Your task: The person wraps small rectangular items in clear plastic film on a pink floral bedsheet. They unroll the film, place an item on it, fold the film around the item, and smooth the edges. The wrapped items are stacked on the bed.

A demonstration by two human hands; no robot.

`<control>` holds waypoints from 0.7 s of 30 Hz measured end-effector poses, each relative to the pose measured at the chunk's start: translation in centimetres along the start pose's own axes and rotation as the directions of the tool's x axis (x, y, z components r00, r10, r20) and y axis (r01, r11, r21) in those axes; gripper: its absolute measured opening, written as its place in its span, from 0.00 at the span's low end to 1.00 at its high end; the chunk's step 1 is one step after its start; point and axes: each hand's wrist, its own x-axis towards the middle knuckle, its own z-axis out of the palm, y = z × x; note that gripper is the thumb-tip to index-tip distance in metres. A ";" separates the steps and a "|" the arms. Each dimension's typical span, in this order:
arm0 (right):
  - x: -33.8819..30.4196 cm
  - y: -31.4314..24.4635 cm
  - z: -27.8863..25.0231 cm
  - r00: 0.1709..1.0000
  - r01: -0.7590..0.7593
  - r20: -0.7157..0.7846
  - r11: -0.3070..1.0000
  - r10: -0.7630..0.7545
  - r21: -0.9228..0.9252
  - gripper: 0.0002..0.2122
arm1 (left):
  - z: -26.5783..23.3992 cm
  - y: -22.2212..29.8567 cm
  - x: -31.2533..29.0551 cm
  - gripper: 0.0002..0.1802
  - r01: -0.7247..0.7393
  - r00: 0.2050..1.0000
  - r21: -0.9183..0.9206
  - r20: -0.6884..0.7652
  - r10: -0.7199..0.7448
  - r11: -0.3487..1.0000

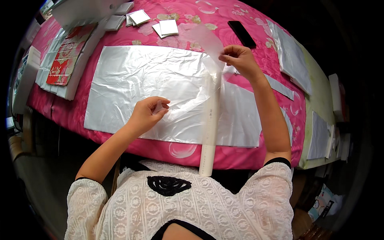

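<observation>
Two bare hands worked above a tabletop (236, 160) spread with a bright pink floral cloth, seen from the wearer's own head. The right hand (243, 61) was raised beyond the far end of a long white tube (209, 132), its grip closed, thumb and fingertips pinching translucent film (209, 43). A loose, cloudy piece of this film fanned out just left of those fingers and hung down over the tube's far end. The left hand (144, 116) was lower and to the left, its grip also closed, thumb against fingers on a small clear corner of film; whether both hands held one continuous piece could not be told.

The tube lay lengthwise between the two hands, across a large, crinkled silvery sheet (136, 80), and its near end stuck out past the tabletop's edge toward the wearer's white lace top (200, 212).

Near the far side, a black phone (241, 34) lay just beyond the right hand, and white square tiles (169, 27) lay farther left. At the upper left, a red patterned packet (68, 60) rested on a pile of pale packages (76, 76), near a whitish bin (80, 12). A flat silvery package (291, 58) lay at the right.
</observation>
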 end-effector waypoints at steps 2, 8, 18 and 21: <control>-0.4 0.4 -2.5 0.969 0.111 -0.237 0.978 -0.067 0.176 0.07 | -0.4 0.0 0.1 0.12 -0.001 1.000 -0.026 -0.023 0.001 1.000; -6.4 8.7 -21.7 0.468 0.376 -0.747 0.658 0.473 0.653 0.04 | -2.7 0.4 0.4 0.13 -0.075 0.991 -0.149 -0.121 0.057 0.986; -13.9 8.5 -6.6 0.703 -0.174 -0.703 0.933 -0.106 -0.315 0.21 | -13.7 -5.2 -2.7 0.20 -0.045 0.879 -0.320 -0.463 -0.115 0.946; -15.8 4.3 2.2 0.929 0.036 -0.296 0.851 -0.221 -0.523 0.21 | -15.7 -7.0 -2.9 0.22 -0.005 0.855 -0.373 -0.483 -0.190 0.928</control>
